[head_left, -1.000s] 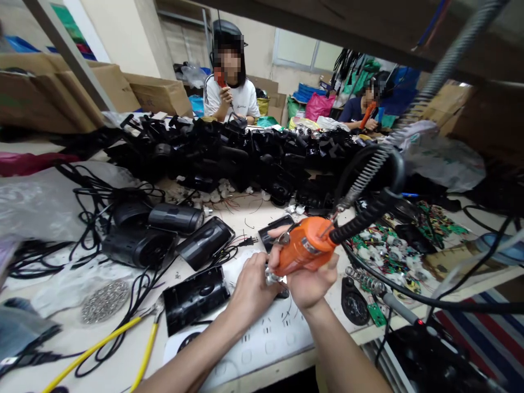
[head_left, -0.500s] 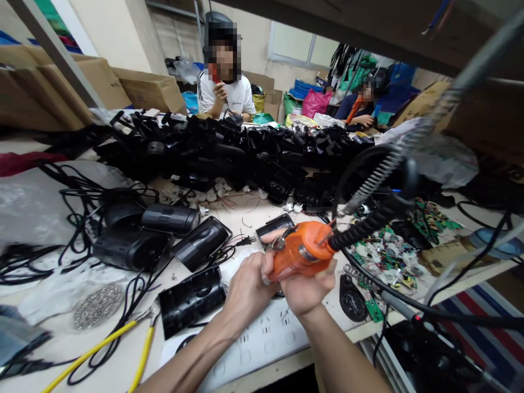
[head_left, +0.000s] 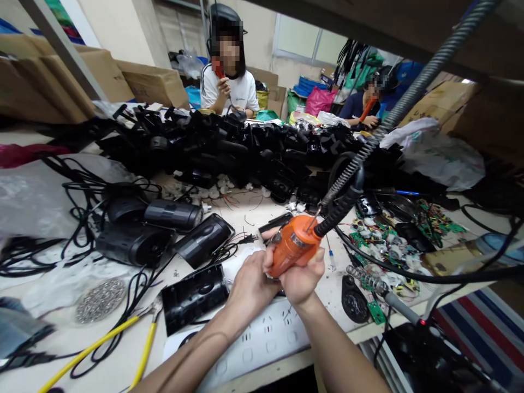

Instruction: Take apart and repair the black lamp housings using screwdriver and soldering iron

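Gripping the orange power tool (head_left: 292,248), the right hand (head_left: 301,281) has its fingers curled closed around the body, which slants down toward the left hand (head_left: 250,281). The left fingers bunch at the tool's lower end; how far they are open, and whether they pinch anything there, is hidden. A coiled metal spring (head_left: 360,153) and a black ribbed cable sleeve (head_left: 341,210) rise from the tool's top, above the right fingers.

Beneath both hands a white power strip (head_left: 282,333) lies on the tabletop (head_left: 241,210). Just left of the left fingers sits an open black shell (head_left: 194,299), with yellow-handled cutters (head_left: 143,349) beyond it and a pile of small metal pieces (head_left: 101,300) farther left. Up and left of the fingers are a black housing (head_left: 204,240) and a black plug (head_left: 246,239).

Right of the right fingers, a black oval part (head_left: 354,300) lies near the tabletop's edge, beside a heap of circuit boards (head_left: 385,245). Past the fingers stretches a long mound of black parts (head_left: 229,147); behind it, two people (head_left: 233,93) each hold an orange-red tool (head_left: 218,67).
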{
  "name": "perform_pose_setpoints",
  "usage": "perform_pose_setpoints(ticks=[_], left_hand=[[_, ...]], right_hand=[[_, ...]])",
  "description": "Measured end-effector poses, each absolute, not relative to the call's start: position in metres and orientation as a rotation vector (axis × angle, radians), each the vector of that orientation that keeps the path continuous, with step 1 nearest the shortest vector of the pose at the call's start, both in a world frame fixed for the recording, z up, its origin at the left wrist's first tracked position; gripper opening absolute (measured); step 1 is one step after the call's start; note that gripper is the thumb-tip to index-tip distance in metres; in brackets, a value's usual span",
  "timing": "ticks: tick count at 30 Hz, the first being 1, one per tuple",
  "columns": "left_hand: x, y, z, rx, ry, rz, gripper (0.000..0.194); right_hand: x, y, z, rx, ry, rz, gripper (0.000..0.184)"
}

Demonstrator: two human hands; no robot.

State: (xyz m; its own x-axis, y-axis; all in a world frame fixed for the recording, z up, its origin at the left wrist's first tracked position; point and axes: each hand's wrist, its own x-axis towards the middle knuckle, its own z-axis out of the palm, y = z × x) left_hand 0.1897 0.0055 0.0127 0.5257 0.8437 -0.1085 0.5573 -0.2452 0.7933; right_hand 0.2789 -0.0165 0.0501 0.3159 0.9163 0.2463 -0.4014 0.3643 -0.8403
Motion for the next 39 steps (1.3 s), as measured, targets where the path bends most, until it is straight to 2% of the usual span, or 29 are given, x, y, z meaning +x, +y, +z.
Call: perform_pose_setpoints(ticks=[10,18,26,31,39], left_hand=[[0.188,0.006,0.003,1.915,1.112,0.504,0.025],[0.190,0.006,0.009,1.895,1.148,0.459,0.018],[0.191,0.005,0.007,1.981,1.237,0.380,0.014],[0.191,0.007,0.007,1.980,1.242,0.374,0.012],[0.192,0.006,0.006,1.934,1.246,0.429,0.020]], right_hand=[[0.279,-0.010,0.047,-0.848,-0.895,0.999,0.079],[0.280,-0.005,0.053,-0.808,-0.968,1.069,0.079],[0.281,0.004,0.055,-0.839,-1.034,1.131,0.093],[0.281,0.009,0.049,-0.827,-1.053,1.165,0.095],[0.286,0.006,0.054,-0.829,-0.946,1.247,0.092]])
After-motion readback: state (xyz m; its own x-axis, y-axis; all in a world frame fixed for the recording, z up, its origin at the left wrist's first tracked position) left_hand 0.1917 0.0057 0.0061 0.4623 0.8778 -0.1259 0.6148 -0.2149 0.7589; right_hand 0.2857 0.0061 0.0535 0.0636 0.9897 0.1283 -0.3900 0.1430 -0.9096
